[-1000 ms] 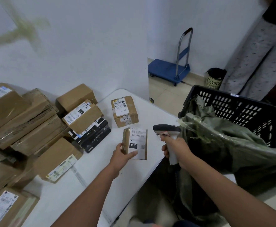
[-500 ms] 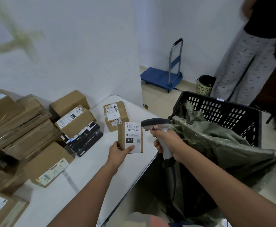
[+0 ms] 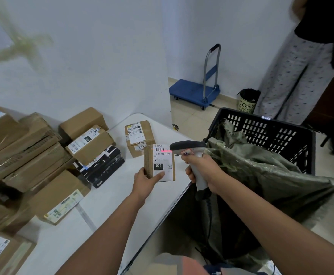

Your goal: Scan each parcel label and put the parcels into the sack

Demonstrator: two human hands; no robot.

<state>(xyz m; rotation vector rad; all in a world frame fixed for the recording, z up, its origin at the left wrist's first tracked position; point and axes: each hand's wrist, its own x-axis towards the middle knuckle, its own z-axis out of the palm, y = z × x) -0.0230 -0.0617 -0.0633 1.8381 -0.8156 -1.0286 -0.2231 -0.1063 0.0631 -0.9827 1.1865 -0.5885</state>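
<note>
**Head view: scan line on the label, sack waiting to my right**

Head camera shows me mid-scan. My left hand (image 3: 145, 183) holds the small parcel (image 3: 159, 163) upright at the bench (image 3: 106, 197) edge, fingers behind it and thumb laid across the lower part of its white label (image 3: 163, 162). My right hand (image 3: 202, 171) is wrapped round the grip of the scanner (image 3: 189, 153), whose head points left at the parcel from just beside it. A red line (image 3: 165, 150) lies across the barcode at the top of the label, so I judge the read is happening now.

The green sack (image 3: 261, 167) hangs open in the black basket (image 3: 281, 135), immediately right of the scanner. Next, I expect to carry the parcel rightwards past the scanner and release it over the sack mouth; the scanner hand will need to give way so the two do not collide. I cannot hear any confirmation, so I cannot tell whether the read has registered.

More parcels remain: a taped box (image 3: 140, 137) just behind the held one, and the stacked cartons (image 3: 33, 155) to the left.

Compared with half a second ago, the red line is new on the barcode; no beam showed then. Parcel and scanner sit in much the same pose.
</note>
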